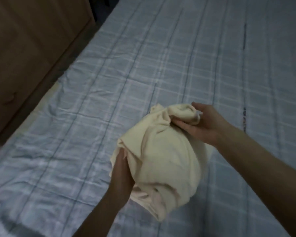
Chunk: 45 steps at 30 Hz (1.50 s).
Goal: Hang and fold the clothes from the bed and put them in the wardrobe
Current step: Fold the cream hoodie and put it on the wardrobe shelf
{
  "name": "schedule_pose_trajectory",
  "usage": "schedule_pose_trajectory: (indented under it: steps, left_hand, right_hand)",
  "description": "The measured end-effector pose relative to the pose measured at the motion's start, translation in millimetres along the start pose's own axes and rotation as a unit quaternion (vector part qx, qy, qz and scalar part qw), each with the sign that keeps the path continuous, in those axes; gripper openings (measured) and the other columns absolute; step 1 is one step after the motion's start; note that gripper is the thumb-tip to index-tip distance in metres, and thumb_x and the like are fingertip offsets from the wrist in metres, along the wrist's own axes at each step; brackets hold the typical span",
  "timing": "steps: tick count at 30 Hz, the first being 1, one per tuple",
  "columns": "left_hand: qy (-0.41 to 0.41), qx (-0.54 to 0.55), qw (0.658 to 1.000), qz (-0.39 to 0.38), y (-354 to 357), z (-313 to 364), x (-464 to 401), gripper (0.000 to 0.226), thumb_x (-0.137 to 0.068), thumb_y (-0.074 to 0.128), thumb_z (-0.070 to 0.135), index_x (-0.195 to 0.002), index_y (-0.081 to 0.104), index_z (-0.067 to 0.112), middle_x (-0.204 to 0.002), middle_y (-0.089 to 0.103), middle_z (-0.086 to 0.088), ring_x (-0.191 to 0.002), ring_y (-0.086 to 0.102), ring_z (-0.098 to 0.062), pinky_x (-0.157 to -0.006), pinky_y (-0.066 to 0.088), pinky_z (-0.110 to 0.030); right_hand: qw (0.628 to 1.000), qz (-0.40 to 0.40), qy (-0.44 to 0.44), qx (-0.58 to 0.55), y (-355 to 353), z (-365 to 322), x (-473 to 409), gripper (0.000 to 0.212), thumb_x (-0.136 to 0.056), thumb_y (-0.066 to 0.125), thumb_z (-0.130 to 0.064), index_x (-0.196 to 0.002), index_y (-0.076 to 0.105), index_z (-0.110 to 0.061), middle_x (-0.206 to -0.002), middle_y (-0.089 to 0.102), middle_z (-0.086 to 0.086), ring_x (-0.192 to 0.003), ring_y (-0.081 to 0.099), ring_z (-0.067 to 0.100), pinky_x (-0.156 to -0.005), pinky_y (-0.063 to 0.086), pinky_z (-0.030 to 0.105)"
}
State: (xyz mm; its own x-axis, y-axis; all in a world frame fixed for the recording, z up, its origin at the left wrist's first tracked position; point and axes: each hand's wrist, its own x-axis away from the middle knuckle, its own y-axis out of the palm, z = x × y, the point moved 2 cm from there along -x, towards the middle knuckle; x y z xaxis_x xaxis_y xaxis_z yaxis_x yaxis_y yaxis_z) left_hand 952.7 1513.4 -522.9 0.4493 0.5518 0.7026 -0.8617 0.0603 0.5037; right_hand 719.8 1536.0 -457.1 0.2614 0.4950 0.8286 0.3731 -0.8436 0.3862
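A bunched cream garment (162, 156) hangs in the air over the bed (143, 65), held between both hands. My left hand (120, 173) grips its lower left side, with the fingers tucked into the folds. My right hand (202, 125) pinches the upper end of the cloth between thumb and fingers. The garment is crumpled into a rounded bundle, and its shape and type cannot be told. The wardrobe's interior is out of view.
The bed is covered with a pale blue checked sheet, wrinkled on the left. A brown wooden furniture panel (29, 48) runs along the bed's left side.
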Motion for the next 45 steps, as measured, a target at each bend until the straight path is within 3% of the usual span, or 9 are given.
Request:
schedule_pose_trajectory:
  steps: [4,7,12,22,26,29,34,39,45]
  left_hand:
    - [0.046,-0.076,0.995,-0.047,1,24,9,0.067,-0.084,0.055,0.063,-0.134,0.055,0.018,-0.125,0.067,-0.008,-0.110,0.067,-0.022,-0.088,0.053,-0.039]
    - [0.095,-0.244,0.965,0.005,4,21,9,0.127,-0.044,0.091,0.056,-0.149,0.020,0.046,-0.148,0.044,0.010,-0.127,0.053,-0.014,-0.105,0.045,-0.042]
    - [0.256,-0.447,0.854,0.070,-6,26,-5,0.073,-0.080,0.077,0.041,-0.138,0.036,0.055,-0.126,0.062,0.017,-0.109,0.061,-0.002,-0.089,0.047,-0.015]
    - [0.272,-0.676,0.667,0.153,-48,82,-46,0.061,-0.074,0.075,0.046,-0.130,0.058,0.031,-0.116,0.060,-0.003,-0.108,0.058,-0.028,-0.088,0.050,-0.042]
    - [0.524,-0.644,0.556,0.029,38,50,10,0.049,-0.084,0.056,0.027,-0.131,0.055,0.013,-0.135,0.051,-0.011,-0.123,0.045,-0.028,-0.105,0.033,-0.043]
    - [0.462,-0.738,0.492,-0.028,41,-4,-10,0.051,-0.089,0.049,0.038,-0.139,0.048,0.025,-0.153,0.040,-0.002,-0.143,0.032,-0.025,-0.118,0.011,-0.057]
    - [0.314,-0.801,0.510,-0.003,-18,-16,-74,0.061,-0.096,0.022,0.061,-0.152,0.024,0.038,-0.162,0.021,0.000,-0.151,0.009,-0.026,-0.112,0.006,-0.071]
    - [0.325,-0.807,0.492,-0.022,-17,-7,-80,0.074,-0.090,0.026,0.074,-0.154,0.018,0.040,-0.165,0.009,-0.001,-0.152,0.000,-0.026,-0.113,0.005,-0.070]
    - [0.345,-0.776,0.527,-0.014,-14,-9,-92,0.068,-0.089,0.037,0.064,-0.151,0.031,0.036,-0.163,0.020,-0.002,-0.151,0.010,-0.029,-0.112,0.011,-0.070]
  right_hand:
    - [0.997,0.015,-0.080,0.011,11,26,-11,0.021,-0.095,0.049,-0.018,-0.112,0.053,-0.005,-0.115,0.057,0.021,-0.095,0.057,0.034,-0.101,0.046,0.041]
    - [0.961,0.010,-0.212,0.174,12,41,-6,0.046,-0.097,0.039,-0.004,-0.135,0.044,-0.028,-0.111,0.054,0.039,-0.097,0.060,0.038,-0.098,0.044,0.042]
    - [0.572,0.076,-0.549,0.605,-24,44,17,0.045,-0.075,0.049,-0.012,-0.119,0.060,-0.016,-0.137,0.051,0.000,-0.121,0.049,0.012,-0.103,0.038,0.031]
    - [0.407,-0.001,-0.350,0.844,-62,76,-30,0.073,-0.083,0.024,-0.079,-0.149,0.006,-0.053,-0.163,0.003,-0.007,-0.149,0.001,0.028,-0.113,0.002,0.063]
    - [0.393,0.010,-0.318,0.863,-61,84,-38,0.080,-0.078,0.024,-0.084,-0.149,0.005,-0.052,-0.163,0.003,-0.005,-0.148,-0.001,0.036,-0.110,-0.003,0.068]
    - [0.385,0.005,-0.307,0.870,-55,83,-38,0.080,-0.078,0.025,-0.080,-0.150,0.006,-0.050,-0.163,0.008,-0.003,-0.148,0.005,0.036,-0.111,0.007,0.066]
    - [0.410,0.024,-0.367,0.835,-33,36,-52,0.062,-0.082,0.020,-0.057,-0.135,0.041,-0.034,-0.137,0.042,0.002,-0.124,0.039,0.030,-0.098,0.028,0.049]
    - [0.472,0.017,-0.362,0.804,-47,35,-106,0.070,-0.085,0.030,-0.059,-0.151,0.008,-0.046,-0.162,-0.012,-0.009,-0.148,-0.014,0.020,-0.116,-0.007,0.057]
    - [0.547,-0.025,-0.316,0.775,-53,32,-138,0.070,-0.083,0.023,-0.061,-0.146,-0.004,-0.054,-0.157,-0.017,-0.020,-0.149,-0.011,0.015,-0.119,-0.002,0.052]
